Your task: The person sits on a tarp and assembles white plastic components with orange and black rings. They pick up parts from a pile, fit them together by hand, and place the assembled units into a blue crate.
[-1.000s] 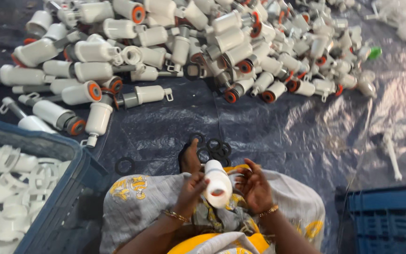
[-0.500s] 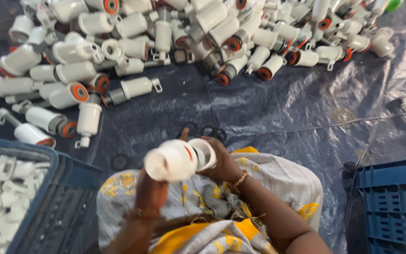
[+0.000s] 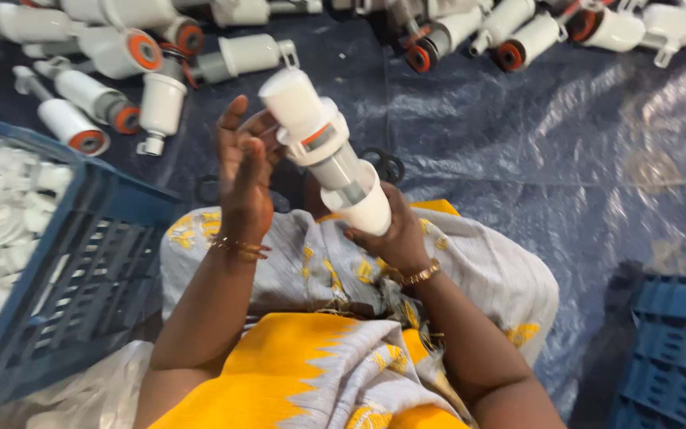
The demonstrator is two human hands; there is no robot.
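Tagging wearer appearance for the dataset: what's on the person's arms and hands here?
Both arms are bare, no sleeves or gloves. The left hand has thin gold bangles at the wrist; the right hand has a gold bracelet. No rings can be made out. Clothing below is yellow, grey and white patterned fabric.

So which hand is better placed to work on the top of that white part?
Probably the left hand: it is open, with fingertips beside the upper end of the white part. The right hand is wrapped around its lower end, holding it up.
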